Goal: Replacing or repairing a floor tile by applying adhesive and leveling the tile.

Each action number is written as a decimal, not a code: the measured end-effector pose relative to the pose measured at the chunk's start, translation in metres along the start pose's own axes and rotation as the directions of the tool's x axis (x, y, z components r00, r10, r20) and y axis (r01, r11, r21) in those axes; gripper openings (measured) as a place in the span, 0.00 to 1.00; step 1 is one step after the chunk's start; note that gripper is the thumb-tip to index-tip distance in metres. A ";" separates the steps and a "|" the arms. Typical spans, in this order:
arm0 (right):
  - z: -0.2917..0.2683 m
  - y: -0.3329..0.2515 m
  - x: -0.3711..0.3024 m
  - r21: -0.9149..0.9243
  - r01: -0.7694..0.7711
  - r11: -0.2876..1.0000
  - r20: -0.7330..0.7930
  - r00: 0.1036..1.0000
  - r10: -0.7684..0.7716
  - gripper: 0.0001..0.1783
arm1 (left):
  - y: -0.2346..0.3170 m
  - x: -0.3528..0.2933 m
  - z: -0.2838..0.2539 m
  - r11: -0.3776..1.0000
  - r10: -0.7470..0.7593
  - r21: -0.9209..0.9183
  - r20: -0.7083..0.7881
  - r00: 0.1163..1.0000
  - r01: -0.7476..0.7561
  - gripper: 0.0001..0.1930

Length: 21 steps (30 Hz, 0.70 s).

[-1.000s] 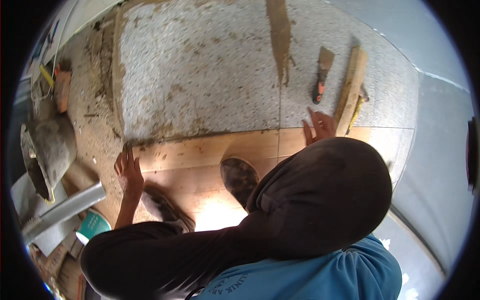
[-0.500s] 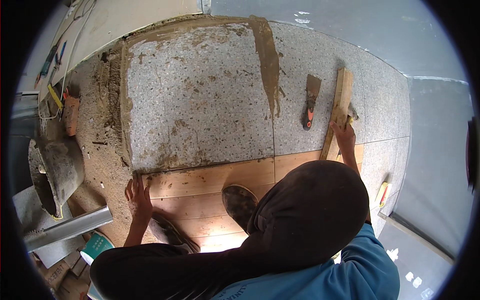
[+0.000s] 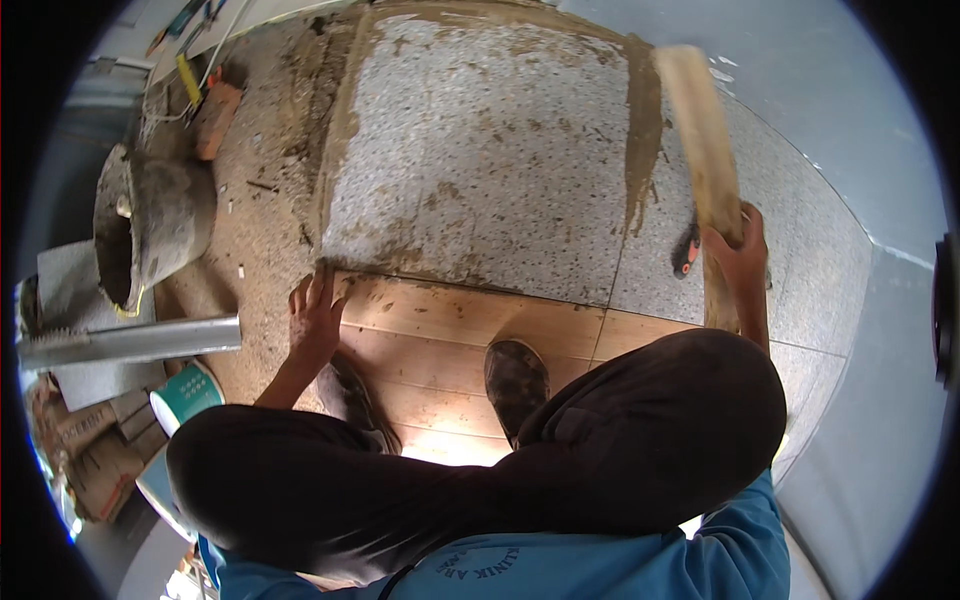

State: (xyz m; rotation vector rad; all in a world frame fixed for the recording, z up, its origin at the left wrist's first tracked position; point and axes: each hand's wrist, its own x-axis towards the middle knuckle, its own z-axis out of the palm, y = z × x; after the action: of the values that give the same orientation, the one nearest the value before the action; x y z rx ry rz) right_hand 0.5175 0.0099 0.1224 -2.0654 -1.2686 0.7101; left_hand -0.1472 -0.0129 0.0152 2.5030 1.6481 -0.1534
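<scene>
My right hand (image 3: 742, 260) is gripping a long, blotchy tan wooden beam (image 3: 700, 135). My left hand (image 3: 315, 325) is resting slightly spread

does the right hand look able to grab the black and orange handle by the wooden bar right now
Probably not without letting go first: the right hand is gripping the wooden bar, though the handle lies close by, its near end uncovered.

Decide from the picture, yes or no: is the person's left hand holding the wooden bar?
No: the right hand grips the wooden bar, while the left hand is by a corner of the speckled tile.
</scene>
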 end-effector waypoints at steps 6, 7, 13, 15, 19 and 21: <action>0.113 -0.072 0.084 -0.254 0.699 0.668 0.412 0.703 -0.579 0.39 | 0.003 -0.001 0.005 0.999 -0.043 -0.032 -0.039 0.998 0.042 0.34; 0.130 -0.082 0.094 -0.281 0.771 0.571 0.501 0.626 -0.598 0.39 | 0.004 -0.001 0.006 0.999 -0.040 -0.034 -0.061 0.997 0.038 0.34; 0.223 -0.125 0.126 -0.194 0.970 0.150 0.715 0.244 -0.655 0.32 | 0.009 -0.001 0.006 0.996 -0.089 -0.004 -0.045 0.995 0.089 0.35; 0.244 -0.127 0.132 -0.186 0.970 0.156 0.711 0.242 -0.660 0.31 | 0.008 -0.001 0.006 0.997 -0.080 0.003 -0.045 0.996 0.080 0.35; 0.266 -0.122 0.138 -0.231 0.955 0.186 0.729 0.297 -0.617 0.31 | 0.007 -0.005 0.008 0.997 -0.075 0.001 -0.044 0.996 0.076 0.35; 0.270 -0.122 0.136 -0.225 0.958 0.176 0.734 0.286 -0.616 0.33 | 0.006 -0.005 0.004 0.997 -0.082 0.005 0.008 0.997 0.082 0.35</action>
State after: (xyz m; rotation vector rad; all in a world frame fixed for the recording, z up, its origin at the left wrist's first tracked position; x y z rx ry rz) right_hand 0.3097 0.2357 0.0128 -1.0889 -2.9855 0.1922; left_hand -0.1439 -0.0207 0.0122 2.4357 1.7502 -0.1754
